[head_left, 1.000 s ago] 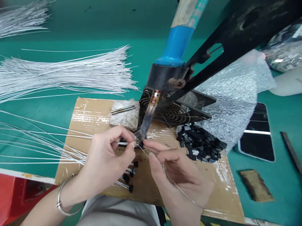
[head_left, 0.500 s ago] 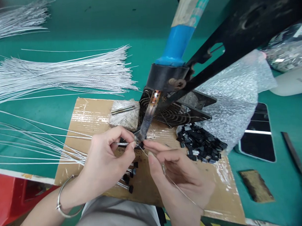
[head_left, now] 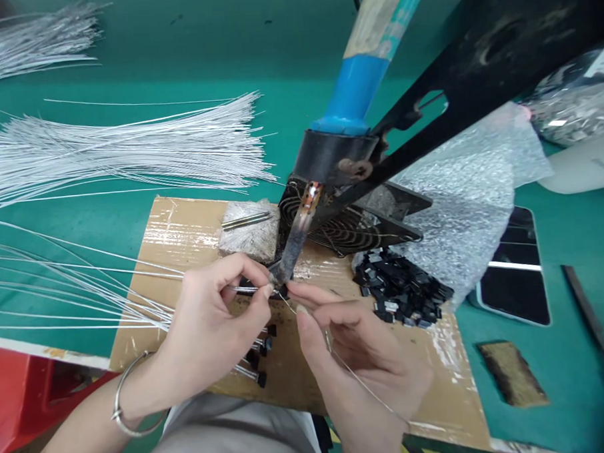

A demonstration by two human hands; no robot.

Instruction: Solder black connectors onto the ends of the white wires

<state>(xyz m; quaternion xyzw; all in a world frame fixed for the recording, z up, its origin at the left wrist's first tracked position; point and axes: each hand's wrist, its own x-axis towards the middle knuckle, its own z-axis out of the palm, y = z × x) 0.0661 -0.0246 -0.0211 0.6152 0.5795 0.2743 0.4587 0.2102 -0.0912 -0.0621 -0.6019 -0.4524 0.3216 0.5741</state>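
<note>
A soldering iron (head_left: 301, 216) with a blue handle points down in a black stand (head_left: 426, 94), its tip between my two hands. My left hand (head_left: 226, 316) is closed, pinching a thin wire close under the tip. Between thumb and fingers of my right hand (head_left: 362, 357) runs a thin strand of solder wire (head_left: 361, 382), its end reaching the tip. A small black connector (head_left: 281, 291) shows partly at the joint; my fingertips hide the rest. Below my left hand lie several wires with black connectors (head_left: 260, 345) on their ends.
Cardboard (head_left: 166, 222) covers the work spot. A pile of black connectors (head_left: 405, 289) lies right, near a fan (head_left: 352, 234) and a bubble-wrap bag (head_left: 471, 192). White wire bundles (head_left: 128, 150) lie left. A phone (head_left: 514, 270) and a brown sponge (head_left: 512, 372) lie at right.
</note>
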